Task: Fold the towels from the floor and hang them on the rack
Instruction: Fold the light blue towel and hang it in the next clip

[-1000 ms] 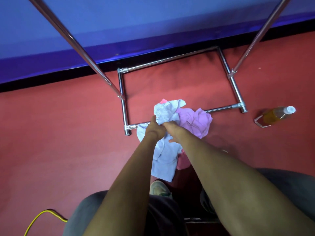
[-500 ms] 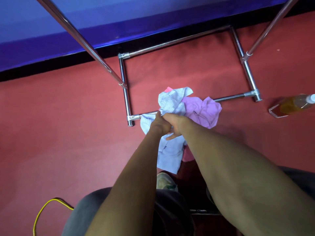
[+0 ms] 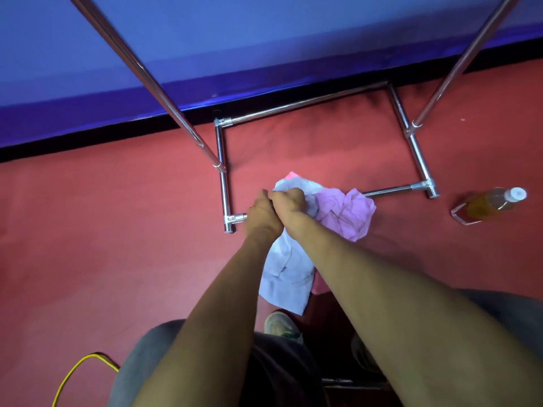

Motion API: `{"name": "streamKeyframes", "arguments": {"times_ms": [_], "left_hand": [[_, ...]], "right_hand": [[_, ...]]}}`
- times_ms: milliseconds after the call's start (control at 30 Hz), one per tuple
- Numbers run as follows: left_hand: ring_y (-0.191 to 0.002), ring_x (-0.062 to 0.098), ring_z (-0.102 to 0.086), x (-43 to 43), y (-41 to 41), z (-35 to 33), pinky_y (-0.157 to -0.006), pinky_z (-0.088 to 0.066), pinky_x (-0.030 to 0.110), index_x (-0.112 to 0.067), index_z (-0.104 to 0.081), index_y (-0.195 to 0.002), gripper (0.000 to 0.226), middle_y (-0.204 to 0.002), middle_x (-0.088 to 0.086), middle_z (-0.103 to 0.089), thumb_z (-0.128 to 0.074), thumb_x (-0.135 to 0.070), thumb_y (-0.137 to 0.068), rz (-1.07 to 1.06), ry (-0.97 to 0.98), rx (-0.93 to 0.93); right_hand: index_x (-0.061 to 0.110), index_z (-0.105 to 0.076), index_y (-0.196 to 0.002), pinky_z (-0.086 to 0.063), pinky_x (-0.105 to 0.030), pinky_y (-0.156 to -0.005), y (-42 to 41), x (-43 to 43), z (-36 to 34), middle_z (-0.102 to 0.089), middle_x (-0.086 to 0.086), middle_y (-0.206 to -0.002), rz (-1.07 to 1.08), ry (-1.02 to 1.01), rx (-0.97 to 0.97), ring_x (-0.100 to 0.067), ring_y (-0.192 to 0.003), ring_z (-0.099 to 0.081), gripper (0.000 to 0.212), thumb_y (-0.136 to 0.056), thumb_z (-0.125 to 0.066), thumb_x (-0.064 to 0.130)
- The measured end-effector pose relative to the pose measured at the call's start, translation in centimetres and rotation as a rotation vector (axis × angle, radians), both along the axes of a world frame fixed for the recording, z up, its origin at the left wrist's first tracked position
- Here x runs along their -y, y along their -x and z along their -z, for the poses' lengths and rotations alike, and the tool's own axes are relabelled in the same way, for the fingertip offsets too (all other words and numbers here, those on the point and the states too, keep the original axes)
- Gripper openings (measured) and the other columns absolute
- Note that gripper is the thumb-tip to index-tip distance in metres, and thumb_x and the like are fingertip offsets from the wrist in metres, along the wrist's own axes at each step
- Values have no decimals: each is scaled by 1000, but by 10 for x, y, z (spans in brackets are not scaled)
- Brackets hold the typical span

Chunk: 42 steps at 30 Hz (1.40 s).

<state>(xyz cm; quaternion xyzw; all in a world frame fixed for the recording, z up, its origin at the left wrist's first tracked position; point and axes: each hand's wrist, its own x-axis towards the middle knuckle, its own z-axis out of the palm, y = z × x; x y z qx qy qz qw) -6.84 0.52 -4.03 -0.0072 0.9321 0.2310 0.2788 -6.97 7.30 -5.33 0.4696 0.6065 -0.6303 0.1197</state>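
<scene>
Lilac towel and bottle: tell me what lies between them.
Head view: between lilac towel and bottle only bare red floor; the rack's corner foot sits just beyond.

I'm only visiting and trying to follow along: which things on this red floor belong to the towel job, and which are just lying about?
Part of the job: pale blue towel, gripped by left hand and right hand; lilac towel beside it; metal rack.
Just lying about: bottle of amber liquid; yellow cable.

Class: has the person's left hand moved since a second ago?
Yes. The left hand has shifted leftward, toward the rack's corner joint, now reaching it.
</scene>
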Motion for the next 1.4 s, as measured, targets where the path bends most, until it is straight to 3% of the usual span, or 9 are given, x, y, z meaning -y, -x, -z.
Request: {"name": "streamKeyframes", "arguments": {"times_ms": [133, 367, 500, 667, 900, 1033, 1133, 1233, 1400], "left_hand": [[-76, 22, -57, -2, -3, -62, -59, -38, 25, -14, -44, -119, 28, -87, -1, -57, -58, -21, -96, -30, -171, -77], [-91, 26, -70, -13, 1, -179, -69, -43, 27, -10, -75, -99, 18, -98, 16, -76, -74, -10, -81, -55, -349, -245], [-89, 25, -65, -18, -12, -256, -69, -41, 30, -15, -66, -88, 14, -96, 13, -73, -66, -28, -81, -22, -428, -352], [-104, 35, -66, -22, -30, -328, -72, -43, 36, -3, -68, -104, 36, -108, 21, -71, -60, -33, -86, -89, -480, -345], [-80, 22, -54, -24, -57, -408, -54, -37, 30, -9, -54, -73, 19, -80, 8, -56, -58, -12, -92, -179, -758, -400], [-77, 21, -59, -21, -71, -443, -56, -44, 25, -5, -71, -88, 17, -80, 10, -64, -55, -7, -94, -169, -919, -408], [-72, 20, -62, -24, -89, -477, -55, -50, 23, 0, -72, -100, 20, -87, 14, -66, -53, -4, -96, -144, -1017, -422], [-84, 25, -65, -23, -99, -515, -79, -56, 33, -10, -65, -83, 19, -82, 12, -65, -54, -13, -98, -151, -1064, -483], [-81, 24, -55, -5, -109, -559, -68, -44, 32, -14, -58, -88, 15, -87, 11, -61, -48, -21, -96, -52, -974, -616]], "right_hand": [[1, -70, -88, -53, -35, -80, 0, -9, -66, -74, -14, -89, -82, -125, -118, -27, -91, -70, 17, -82, -66, 17], [5, -80, -84, -60, -43, -81, -15, -46, -192, -77, -10, -82, -179, -207, -309, -28, -88, -74, 41, -53, -76, 32], [11, -77, -84, -48, -25, -69, -35, -50, -283, -70, -1, -80, -244, -259, -381, -17, -80, -64, 18, -74, -73, 26], [12, -79, -104, -50, -37, -104, -68, -48, -365, -76, -8, -111, -260, -389, -594, -20, -112, -67, 35, -78, -58, 3], [30, -72, -93, -54, -45, -99, -97, -52, -428, -77, -4, -103, -315, -525, -876, -21, -103, -71, 46, -70, -54, -5], [15, -65, -106, -52, -43, -101, -125, -50, -468, -71, -8, -110, -333, -565, -980, -21, -102, -66, 36, -82, -59, -11], [10, -59, -122, -55, -26, -84, -145, -46, -494, -66, -3, -106, -443, -625, -915, -18, -100, -64, 37, -86, -64, 3], [16, -61, -110, -60, -33, -61, -160, -49, -518, -67, -3, -87, -456, -587, -685, -20, -77, -65, 41, -75, -74, 32], [5, -64, -103, -62, -48, -76, -196, -64, -556, -63, -12, -84, -806, -746, -262, -23, -66, -64, 20, -86, -70, 15]]}}
